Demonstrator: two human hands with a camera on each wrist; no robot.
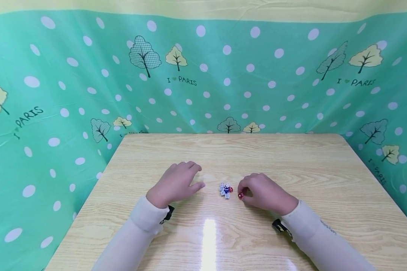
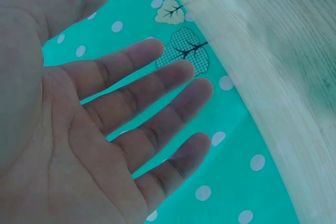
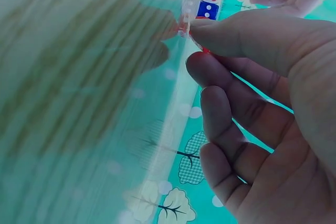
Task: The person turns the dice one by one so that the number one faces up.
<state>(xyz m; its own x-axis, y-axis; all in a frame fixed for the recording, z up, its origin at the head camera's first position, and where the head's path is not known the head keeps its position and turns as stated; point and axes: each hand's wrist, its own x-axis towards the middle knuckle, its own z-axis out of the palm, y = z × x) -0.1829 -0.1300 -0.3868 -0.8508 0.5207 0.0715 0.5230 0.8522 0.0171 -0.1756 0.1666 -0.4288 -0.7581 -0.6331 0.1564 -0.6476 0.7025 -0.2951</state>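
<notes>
My right hand (image 1: 262, 192) pinches a red die (image 1: 240, 195) between thumb and index finger, low over the tabletop. In the right wrist view only a sliver of that red die (image 3: 205, 50) shows between the fingertips. Just left of this hand sits a tight cluster of dice: several white dice (image 1: 222, 188) around a blue die (image 1: 226, 190), with another red die (image 1: 230, 189) at the right side. To the cluster's left, my left hand (image 1: 178, 182) hovers with fingers spread and nothing in them. Its bare palm (image 2: 79, 145) fills much of the left wrist view.
The dice stand on a light wood-grain table (image 1: 257, 150). A green dotted cloth (image 1: 224, 90) with tree prints hangs along its back and sides. A bright light reflection (image 1: 208, 244) lies on the table's near part. Each wrist wears a black strap (image 1: 169, 213).
</notes>
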